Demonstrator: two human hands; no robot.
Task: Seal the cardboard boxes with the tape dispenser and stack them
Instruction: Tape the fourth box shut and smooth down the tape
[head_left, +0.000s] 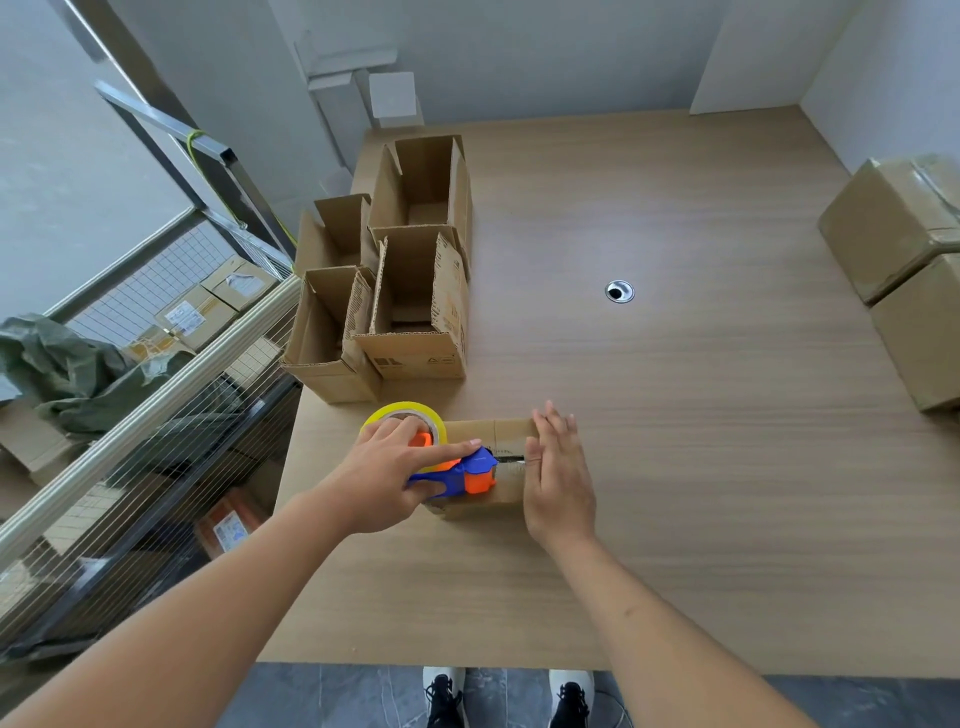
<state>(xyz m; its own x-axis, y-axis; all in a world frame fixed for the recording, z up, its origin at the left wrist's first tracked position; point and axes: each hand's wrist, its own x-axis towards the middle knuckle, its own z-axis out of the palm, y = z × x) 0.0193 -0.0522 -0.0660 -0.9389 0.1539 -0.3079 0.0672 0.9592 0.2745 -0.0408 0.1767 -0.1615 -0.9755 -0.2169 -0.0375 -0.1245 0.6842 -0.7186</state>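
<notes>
While four open cardboard boxes (410, 291) stand clustered at the table's (675, 415) left edge, flaps up and interiors apparently empty, your left hand (395, 475) wraps its fingers around the blue-and-orange tape dispenser (462, 473), forefinger laid along its top. You press it onto the closed small box (491, 467) near the front. Your right hand (558, 467) rests flat on that box's right end, fingers together. Two sealed boxes (904, 270) sit stacked far right.
</notes>
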